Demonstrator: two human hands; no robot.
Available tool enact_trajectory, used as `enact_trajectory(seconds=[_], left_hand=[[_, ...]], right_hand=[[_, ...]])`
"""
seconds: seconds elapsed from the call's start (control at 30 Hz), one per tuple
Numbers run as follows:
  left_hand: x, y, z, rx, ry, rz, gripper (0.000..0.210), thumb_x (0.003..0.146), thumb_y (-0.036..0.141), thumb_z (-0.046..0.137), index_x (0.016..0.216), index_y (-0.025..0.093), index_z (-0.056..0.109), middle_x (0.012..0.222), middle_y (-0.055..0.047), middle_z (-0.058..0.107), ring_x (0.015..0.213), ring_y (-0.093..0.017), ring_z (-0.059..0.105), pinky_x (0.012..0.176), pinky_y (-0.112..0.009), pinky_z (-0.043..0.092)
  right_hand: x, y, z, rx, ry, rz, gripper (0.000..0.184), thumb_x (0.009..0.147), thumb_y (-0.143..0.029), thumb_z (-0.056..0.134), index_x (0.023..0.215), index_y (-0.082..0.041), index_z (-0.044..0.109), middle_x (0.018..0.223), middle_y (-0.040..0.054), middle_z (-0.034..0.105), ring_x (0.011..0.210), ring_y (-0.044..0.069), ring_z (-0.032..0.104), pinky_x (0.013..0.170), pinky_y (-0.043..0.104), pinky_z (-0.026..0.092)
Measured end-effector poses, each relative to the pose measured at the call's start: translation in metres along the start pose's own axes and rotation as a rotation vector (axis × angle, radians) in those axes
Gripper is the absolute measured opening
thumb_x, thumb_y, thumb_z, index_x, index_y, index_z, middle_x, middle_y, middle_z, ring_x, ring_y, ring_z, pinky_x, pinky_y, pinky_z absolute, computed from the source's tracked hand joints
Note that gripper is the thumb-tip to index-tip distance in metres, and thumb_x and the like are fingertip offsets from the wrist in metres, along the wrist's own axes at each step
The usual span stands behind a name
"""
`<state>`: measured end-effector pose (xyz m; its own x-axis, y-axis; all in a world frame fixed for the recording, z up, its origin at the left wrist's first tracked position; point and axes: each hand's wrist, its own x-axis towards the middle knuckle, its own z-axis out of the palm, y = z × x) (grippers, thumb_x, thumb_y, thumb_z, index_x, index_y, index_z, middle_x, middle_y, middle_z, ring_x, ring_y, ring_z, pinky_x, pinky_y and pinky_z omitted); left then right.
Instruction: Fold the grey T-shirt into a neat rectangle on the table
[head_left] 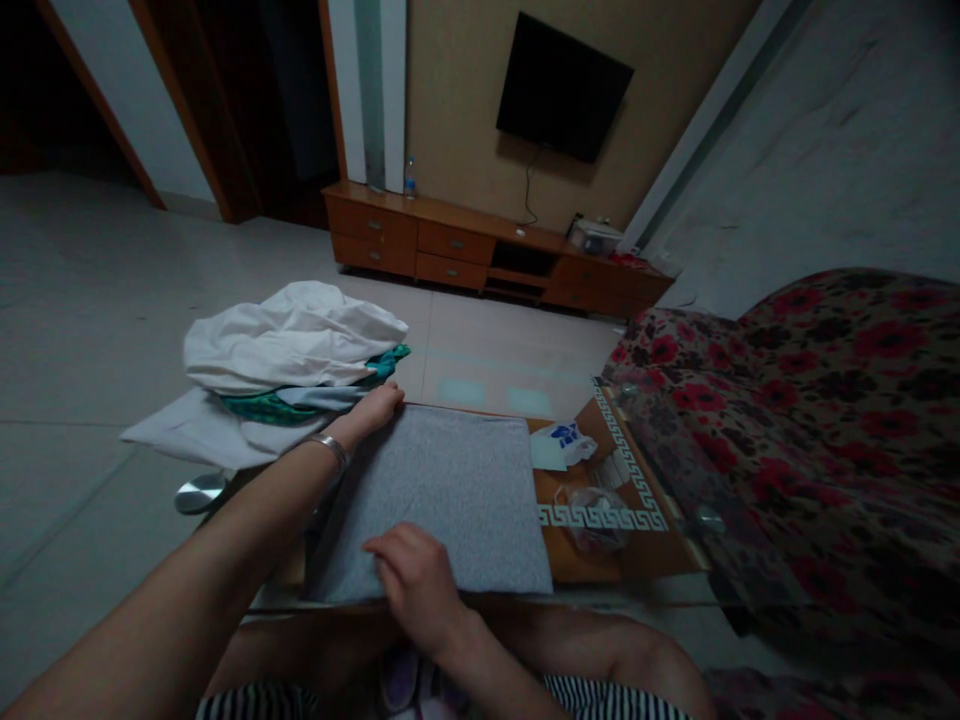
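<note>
A folded grey cloth, seemingly a garment (pixel 465 490), lies flat on the glass table in front of me. At its far left corner is my left hand (pixel 382 403), fingers closed on the cloth's edge, fingertips partly hidden. My right hand (pixel 420 575) rests on the cloth near its front edge, fingers loosely bent, with thumb and forefinger apart. A darker strip of fabric shows along the cloth's left side. Beyond my left forearm, a heap of white fabric (pixel 292 335) lies over green patterned fabric (pixel 274 404).
The glass table (pixel 675 550) has a Greek-key border and round metal fittings; plastic bags (pixel 596 520) show beneath the glass. A floral sofa (pixel 825 400) stands at the right. Across the floor are a low wooden cabinet (pixel 454 243) and a wall television (pixel 562 88).
</note>
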<state>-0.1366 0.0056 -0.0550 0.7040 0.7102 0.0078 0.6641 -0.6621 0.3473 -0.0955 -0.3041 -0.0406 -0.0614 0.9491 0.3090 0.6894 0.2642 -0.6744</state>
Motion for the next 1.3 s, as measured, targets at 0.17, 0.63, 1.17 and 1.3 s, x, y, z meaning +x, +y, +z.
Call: enact_trajectory(seconds=[0.17, 0.63, 1.17, 1.3], left_hand=[[-0.022, 0.046, 0.008, 0.169, 0.263, -0.065, 0.031, 0.088, 0.012, 0.035, 0.095, 0.010, 0.065, 0.115, -0.022, 0.057, 0.112, -0.033, 0.049, 0.098, -0.049, 0.033], [-0.058, 0.098, 0.085, 0.219, 0.229, 0.014, 0.059, 0.095, 0.050, 0.035, 0.145, 0.021, 0.041, 0.154, -0.010, 0.033, 0.143, -0.029, 0.024, 0.115, -0.053, 0.021], [-0.149, 0.013, 0.052, 0.153, 0.195, -0.073, 0.060, 0.094, 0.051, 0.038, 0.146, 0.019, 0.039, 0.154, -0.012, 0.032, 0.141, -0.028, 0.029, 0.115, -0.047, 0.023], [-0.179, -0.003, 0.045, -0.084, 0.270, -0.076, 0.051, 0.094, 0.043, 0.039, 0.137, 0.017, 0.049, 0.144, -0.011, 0.048, 0.132, -0.024, 0.044, 0.111, -0.040, 0.032]], right_hand=[[-0.006, 0.092, -0.083, -0.189, 0.387, 0.192, 0.040, 0.080, 0.002, 0.041, 0.101, -0.019, 0.068, 0.100, 0.0071, 0.067, 0.099, 0.019, 0.057, 0.090, 0.034, 0.044], [0.067, 0.211, -0.073, -0.690, 0.087, 0.411, 0.044, 0.097, -0.034, 0.042, 0.137, -0.018, 0.051, 0.144, 0.0109, 0.048, 0.137, 0.027, 0.034, 0.111, 0.046, 0.019], [-0.006, 0.237, -0.111, -0.611, 0.240, 0.467, 0.052, 0.096, -0.034, 0.029, 0.137, -0.009, 0.049, 0.139, 0.0166, 0.052, 0.131, 0.024, 0.044, 0.109, 0.039, 0.030], [-0.031, 0.218, -0.124, -0.580, 0.139, 0.436, 0.049, 0.093, -0.024, 0.029, 0.131, -0.008, 0.056, 0.137, 0.0168, 0.054, 0.128, 0.023, 0.048, 0.108, 0.038, 0.035]])
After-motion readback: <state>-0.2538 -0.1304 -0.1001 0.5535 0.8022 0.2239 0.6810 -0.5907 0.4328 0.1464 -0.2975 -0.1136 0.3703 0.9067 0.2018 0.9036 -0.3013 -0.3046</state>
